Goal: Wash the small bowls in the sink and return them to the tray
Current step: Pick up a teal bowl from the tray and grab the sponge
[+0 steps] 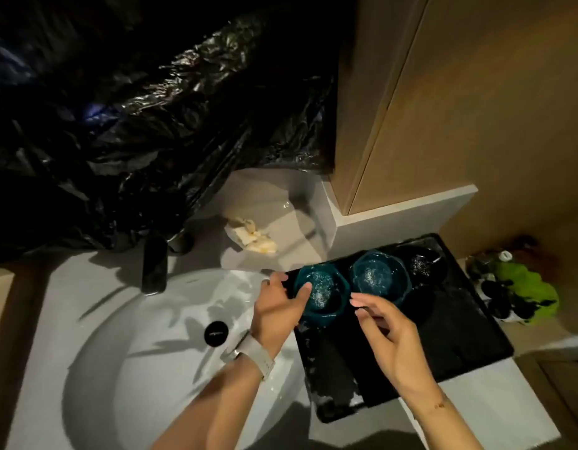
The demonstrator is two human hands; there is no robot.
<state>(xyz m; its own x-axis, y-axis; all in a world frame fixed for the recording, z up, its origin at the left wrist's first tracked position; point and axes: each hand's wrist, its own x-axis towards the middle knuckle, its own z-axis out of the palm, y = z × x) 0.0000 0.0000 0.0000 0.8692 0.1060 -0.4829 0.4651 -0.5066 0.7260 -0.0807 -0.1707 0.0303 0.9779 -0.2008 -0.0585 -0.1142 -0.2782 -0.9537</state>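
Left hand (276, 315) pinches the rim of a teal bowl (323, 295), thumb inside, at the left end of the black tray (459, 332) beside the sink (144, 345). Right hand (391, 339) hovers nearby, fingers loosely curled, holding nothing. A second teal bowl (378, 279) sits just right.

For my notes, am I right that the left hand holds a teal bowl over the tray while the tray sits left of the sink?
Not quite: the head view shows the tray right of the sink. The left hand does hold a teal bowl over it.
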